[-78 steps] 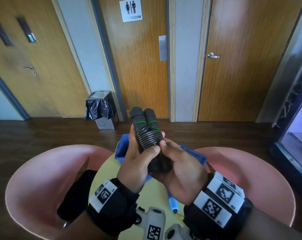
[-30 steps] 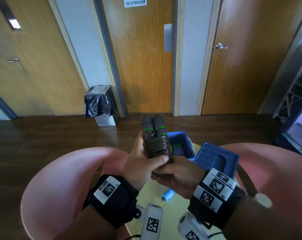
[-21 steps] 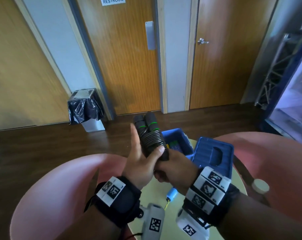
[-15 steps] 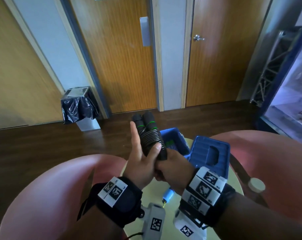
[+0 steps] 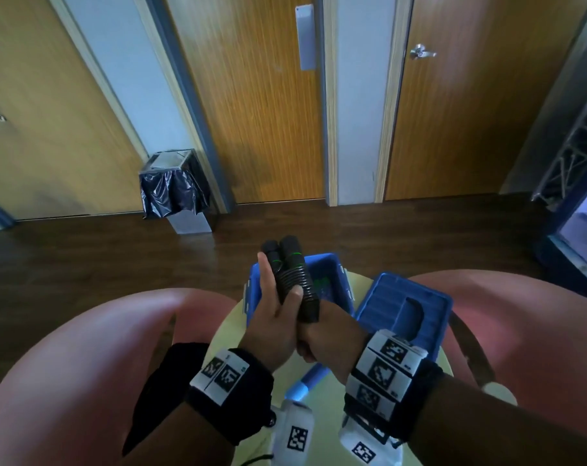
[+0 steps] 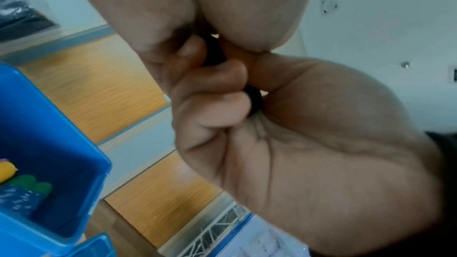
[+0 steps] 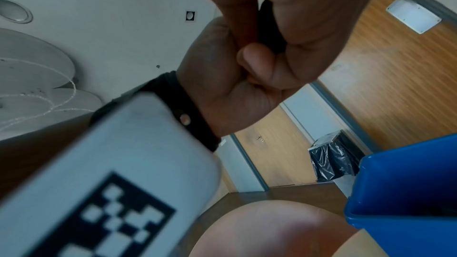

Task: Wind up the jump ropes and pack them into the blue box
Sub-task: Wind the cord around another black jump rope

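Note:
A black jump rope [image 5: 294, 277], its cord coiled round its two green-ringed handles, is held upright over the open blue box [image 5: 339, 264]. My left hand [image 5: 278, 294] holds the bundle from the left, thumb across the coils and index finger straight up along it. My right hand [image 5: 332, 334] grips the handles' lower ends, fingers curled; a black handle end [image 6: 253, 101] shows between them. Green and yellow pieces [image 6: 24, 181] lie inside the box [image 6: 61, 144]. The box lid [image 5: 403, 311] lies to the right of the box.
The box stands on a small round pale-yellow table [image 5: 228, 334] between two pink chairs [image 5: 83, 364] [image 5: 520, 314]. A blue handle [image 5: 305, 385] lies on the table under my wrists. A bin with a black bag [image 5: 174, 193] stands by the wooden doors.
The wound black rope has sunk a little toward the open box, with both hands still on it. My view has swung back to the left.

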A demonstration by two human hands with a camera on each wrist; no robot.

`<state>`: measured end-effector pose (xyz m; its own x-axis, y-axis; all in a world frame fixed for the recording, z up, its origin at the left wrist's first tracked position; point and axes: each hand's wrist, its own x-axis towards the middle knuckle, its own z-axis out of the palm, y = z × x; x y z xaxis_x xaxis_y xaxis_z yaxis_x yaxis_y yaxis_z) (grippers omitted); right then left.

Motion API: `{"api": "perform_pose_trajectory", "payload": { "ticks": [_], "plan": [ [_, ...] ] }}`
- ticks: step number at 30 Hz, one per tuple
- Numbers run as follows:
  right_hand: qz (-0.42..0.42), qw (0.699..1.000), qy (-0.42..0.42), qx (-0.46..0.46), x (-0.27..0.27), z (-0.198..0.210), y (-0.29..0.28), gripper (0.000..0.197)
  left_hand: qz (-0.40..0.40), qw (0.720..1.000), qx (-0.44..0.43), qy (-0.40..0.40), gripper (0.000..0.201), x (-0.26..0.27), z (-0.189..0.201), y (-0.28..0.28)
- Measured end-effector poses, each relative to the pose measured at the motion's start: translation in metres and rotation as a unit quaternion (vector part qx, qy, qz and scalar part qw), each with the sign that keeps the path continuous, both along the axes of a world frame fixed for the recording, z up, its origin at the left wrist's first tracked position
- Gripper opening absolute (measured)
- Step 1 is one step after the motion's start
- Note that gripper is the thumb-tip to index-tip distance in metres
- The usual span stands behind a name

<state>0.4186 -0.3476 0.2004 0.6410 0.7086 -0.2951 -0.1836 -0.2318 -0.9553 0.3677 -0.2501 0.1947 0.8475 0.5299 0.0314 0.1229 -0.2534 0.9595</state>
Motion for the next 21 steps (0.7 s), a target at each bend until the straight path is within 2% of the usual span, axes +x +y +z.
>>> {"api": "perform_pose_trajectory", "payload": {
  "ticks": [2, 4, 6, 10, 12, 16, 18, 21],
  "plan": [
    [0.009, 1.000, -0.006, -0.006, 0.006, -0.006, -0.005, 0.006, 0.020, 1.000, -0.017, -0.017, 0.073, 0.004, -0.008, -0.006],
    [0.013, 0.999, -0.022, -0.027, 0.012, -0.012, -0.009, 0.019, 0.031, 0.999, -0.044, -0.007, 0.084, 0.009, -0.017, -0.012],
    [0.015, 0.996, -0.062, -0.057, 0.017, -0.014, -0.013, 0.015, 0.062, 0.990, -0.125, -0.026, 0.078, 0.014, -0.022, -0.017],
    [0.096, 0.986, -0.094, -0.095, 0.030, -0.020, -0.016, 0.014, 0.100, 0.968, -0.225, -0.045, 0.079, 0.025, -0.037, -0.018],
    [0.122, 0.986, -0.050, -0.101, 0.036, -0.022, -0.014, 0.012, 0.115, 0.964, -0.240, -0.027, 0.076, 0.028, -0.042, -0.016],
    [0.129, 0.985, 0.100, -0.051, 0.042, -0.024, -0.013, 0.017, 0.125, 0.957, -0.262, -0.001, 0.092, 0.028, -0.048, -0.005],
    [0.127, 0.985, 0.107, -0.049, 0.040, -0.030, -0.008, 0.013, 0.118, 0.951, -0.284, -0.024, 0.084, 0.026, -0.054, 0.006],
    [0.145, 0.982, 0.098, -0.077, 0.034, -0.039, 0.006, 0.008, 0.101, 0.953, -0.286, -0.018, 0.057, 0.023, -0.059, 0.023]
  ]
}}
